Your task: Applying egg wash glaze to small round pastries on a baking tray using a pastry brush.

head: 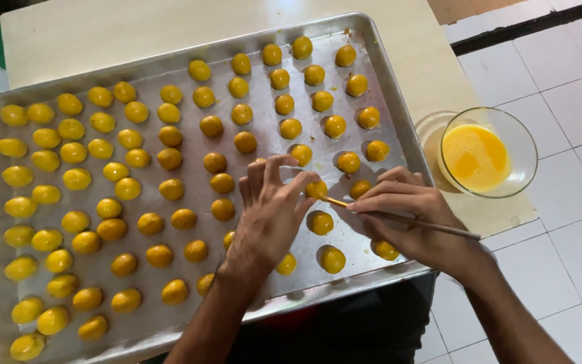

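So the person's got a big metal baking tray (pixel 399 128) full of little round dough balls on a pale surface (pixel 102 27), and it looks like a good chunk is glazed. The balls on the right and middle read darker and shinier orange, while the ones down the left side are paler yellow, so probably not brushed yet. The right hand (pixel 412 219) has its grip closed on a thin brush (pixel 399 217), tip touching one dough ball (pixel 316 189) near the tray's front right. The left hand (pixel 272 205) steadies that same ball with its fingertips, not really clamped on it. A glass bowl of beaten egg (pixel 486 152) sits just beside the tray on the right.
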